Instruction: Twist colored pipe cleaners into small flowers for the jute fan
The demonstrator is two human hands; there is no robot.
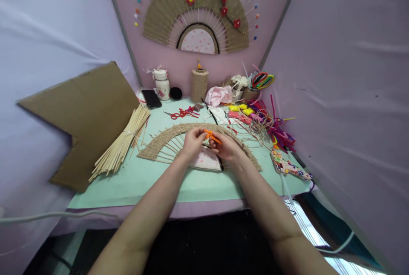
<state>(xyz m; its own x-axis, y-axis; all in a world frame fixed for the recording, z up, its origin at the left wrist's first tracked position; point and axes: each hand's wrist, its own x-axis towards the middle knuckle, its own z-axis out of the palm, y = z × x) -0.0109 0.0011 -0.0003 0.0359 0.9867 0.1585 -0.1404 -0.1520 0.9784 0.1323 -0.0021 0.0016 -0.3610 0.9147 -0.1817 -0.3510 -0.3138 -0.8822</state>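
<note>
My left hand point(192, 142) and my right hand point(225, 147) meet over the middle of a jute-wound fan point(159, 142) that lies flat on the mint-green table top point(143, 179). Both hands pinch a small orange pipe cleaner point(211, 136), bent between the fingertips. Under my hands lies the fan's white dotted half-round centre point(207, 161) with a black edge. Thin wooden sticks spread out from beneath the jute arc.
A bundle of wooden skewers point(123, 143) and a brown cardboard sheet point(86, 117) lie left. Red scissors point(182, 114), a twine spool point(199, 84), a white jar point(161, 83), a phone point(151, 98), coloured pipe cleaners point(271, 124) and a glue gun point(289, 166) stand behind and right. A finished fan point(196, 11) hangs on the wall.
</note>
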